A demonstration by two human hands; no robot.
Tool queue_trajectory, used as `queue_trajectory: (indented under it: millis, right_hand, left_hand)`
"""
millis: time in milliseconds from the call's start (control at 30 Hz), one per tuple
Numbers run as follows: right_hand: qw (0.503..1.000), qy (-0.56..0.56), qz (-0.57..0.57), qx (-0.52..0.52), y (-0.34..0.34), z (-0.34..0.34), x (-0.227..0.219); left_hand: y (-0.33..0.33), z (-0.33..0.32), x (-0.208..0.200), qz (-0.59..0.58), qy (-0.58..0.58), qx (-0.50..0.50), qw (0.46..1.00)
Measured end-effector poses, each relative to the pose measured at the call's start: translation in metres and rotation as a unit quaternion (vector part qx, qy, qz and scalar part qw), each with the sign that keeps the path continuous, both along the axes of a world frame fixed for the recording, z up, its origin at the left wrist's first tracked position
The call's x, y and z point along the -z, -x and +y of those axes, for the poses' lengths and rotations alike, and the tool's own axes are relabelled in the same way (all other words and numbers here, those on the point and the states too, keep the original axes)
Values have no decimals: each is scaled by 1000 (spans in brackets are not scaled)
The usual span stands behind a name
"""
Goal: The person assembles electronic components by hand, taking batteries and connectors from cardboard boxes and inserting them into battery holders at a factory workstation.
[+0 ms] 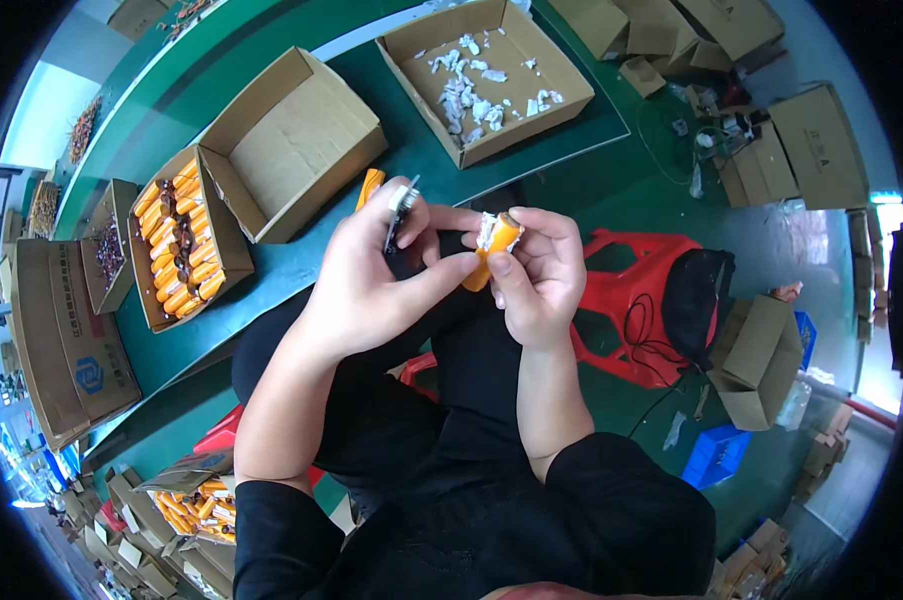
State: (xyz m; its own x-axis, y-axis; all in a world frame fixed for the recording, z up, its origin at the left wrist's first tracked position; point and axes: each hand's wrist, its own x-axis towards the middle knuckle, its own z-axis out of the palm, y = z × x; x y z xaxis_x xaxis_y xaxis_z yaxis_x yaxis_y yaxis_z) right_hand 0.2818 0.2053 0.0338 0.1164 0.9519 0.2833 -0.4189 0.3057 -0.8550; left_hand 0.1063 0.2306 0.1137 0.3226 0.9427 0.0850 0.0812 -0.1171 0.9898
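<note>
My right hand (544, 275) pinches a short orange cylinder (504, 236) with ragged white material around its end. The thumb and index finger of my left hand (377, 262) press on the same cylinder from the other side. Tucked in the curled left fingers is a small tool (402, 203), dark with a pale, ridged part and a thin metal tip. Its exact kind does not show. Just beyond the left hand, another orange cylinder (370, 187) lies on the green table (412, 140), partly hidden.
A shallow carton (527, 118) holds white scraps. Beside it stand an open carton (292, 150) and a box (234, 270) of orange cylinders in rows. A red stool (622, 300) with a black bag (694, 300) is at right. More orange cylinders fill a carton (187, 465) at lower left.
</note>
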Motion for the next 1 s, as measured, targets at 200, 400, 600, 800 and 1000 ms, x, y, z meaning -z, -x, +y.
queue_trajectory:
  millis: [200,400,600,800,1000]
  right_hand:
    - [994,-34,-102,4,-5,-1,4]
    - [982,-46,-184,11,-6,0,13]
    - [995,-44,-90,-20,1,-4,8]
    - [988,-94,67,-104,4,-16,-21]
    - [995,-27,-28,-95,-6,-3,-15]
  left_hand:
    - [1,4,-2,154,-71,-14,985]
    - [-9,0,6,195,-111,-53,973]
    - [-8,2,18,269,-124,-118,948]
    - [11,17,0,212,-95,-203,951]
    - [23,26,1,34,-55,-231,971]
